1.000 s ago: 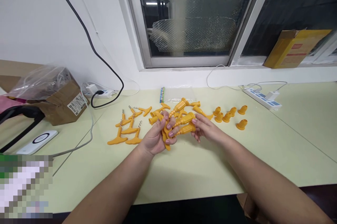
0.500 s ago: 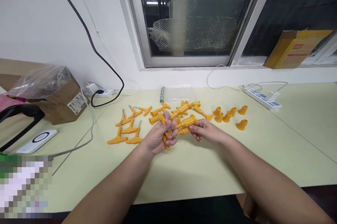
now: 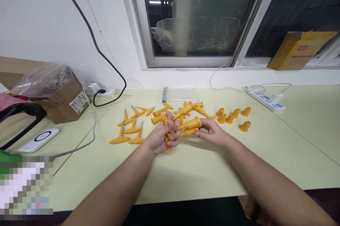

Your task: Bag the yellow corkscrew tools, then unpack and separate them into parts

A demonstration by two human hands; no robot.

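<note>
My left hand is closed around the T-handles of three yellow plastic corkscrews, whose ribbed, flared sleeves point to the right. At the lowest corkscrew's sleeve end, my right hand has its thumb in front and its fingers partly hidden behind. Left of the hands lie several yellow T-handles with bare metal screws. More assembled corkscrews lie behind the hands, partly covered by them. On the right, several loose yellow flared caps stand on the pale green table.
A clear plastic bag lies near the wall. Power strips with cables sit at the back. At left are a cardboard box, a white charging pad and a grey cable. Another carton leans on the window.
My right hand has shifted slightly right along the corkscrew sleeves, its fingers now at their flared ends. The left hand keeps its hold. The view has moved slightly.
</note>
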